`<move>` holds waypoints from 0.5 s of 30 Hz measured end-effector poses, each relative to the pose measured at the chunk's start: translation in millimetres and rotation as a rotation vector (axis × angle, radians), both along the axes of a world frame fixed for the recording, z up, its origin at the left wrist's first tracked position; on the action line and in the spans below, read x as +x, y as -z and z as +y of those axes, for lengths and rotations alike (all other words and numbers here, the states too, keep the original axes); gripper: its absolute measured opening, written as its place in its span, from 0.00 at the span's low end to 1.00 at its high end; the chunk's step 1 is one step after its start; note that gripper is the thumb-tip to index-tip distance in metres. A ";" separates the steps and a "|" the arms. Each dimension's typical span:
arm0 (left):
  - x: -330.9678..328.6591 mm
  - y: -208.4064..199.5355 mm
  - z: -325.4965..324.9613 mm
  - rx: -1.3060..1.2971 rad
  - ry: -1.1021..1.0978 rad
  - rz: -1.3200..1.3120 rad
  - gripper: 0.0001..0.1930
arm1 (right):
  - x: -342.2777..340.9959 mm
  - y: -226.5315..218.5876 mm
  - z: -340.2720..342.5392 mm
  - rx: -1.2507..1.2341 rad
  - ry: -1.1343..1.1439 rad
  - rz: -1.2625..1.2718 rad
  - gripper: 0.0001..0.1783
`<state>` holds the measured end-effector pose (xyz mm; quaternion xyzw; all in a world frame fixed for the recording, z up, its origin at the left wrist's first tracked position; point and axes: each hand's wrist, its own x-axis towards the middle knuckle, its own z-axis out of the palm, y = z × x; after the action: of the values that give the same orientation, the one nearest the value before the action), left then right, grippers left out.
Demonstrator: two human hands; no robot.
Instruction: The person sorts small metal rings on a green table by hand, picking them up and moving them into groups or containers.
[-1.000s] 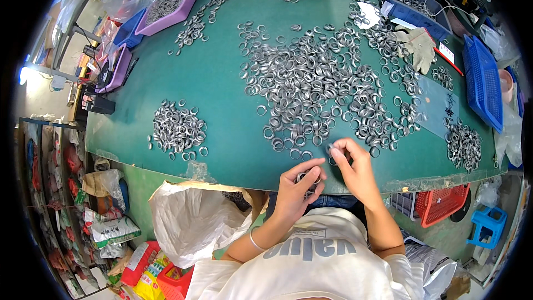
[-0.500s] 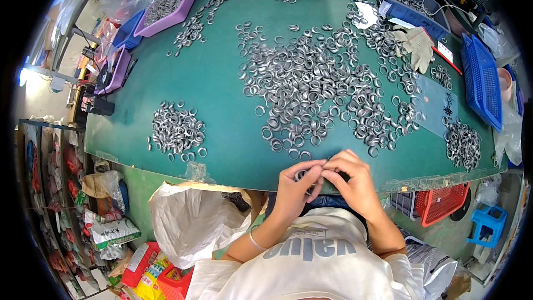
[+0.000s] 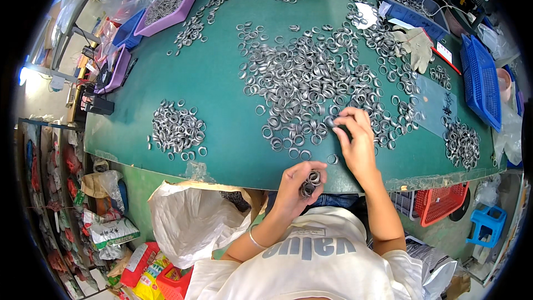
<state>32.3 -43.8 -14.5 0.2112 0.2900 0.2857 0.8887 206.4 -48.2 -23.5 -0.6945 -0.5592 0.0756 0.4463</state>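
Observation:
My left hand is curled just off the table's near edge, its fingers wrapped round several grey metal rings. Over the near side of a large loose pile of such rings reaches my right hand. Its thumb and fingers bend toward a ring at the fingertips; they appear to pinch it. A single ring lies on the green tabletop between my two hands.
Smaller ring heaps lie at left and right. A pink tray and a blue tray hold more rings. A work glove lies near a blue basket. Below the near edge gapes a white sack.
My hands have come apart. The right one has moved forward to the ring pile, while the left stays near the edge with its rings now more visible.

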 end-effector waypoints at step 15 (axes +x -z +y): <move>11.6 -25.1 -2.5 0.205 -0.046 0.134 0.14 | -20.9 -44.7 -50.4 0.129 -0.218 0.358 0.09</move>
<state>44.0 -46.3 10.6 0.3127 0.3227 0.3195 0.8343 185.5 -98.6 21.2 -0.5756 -0.5466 0.2095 0.5710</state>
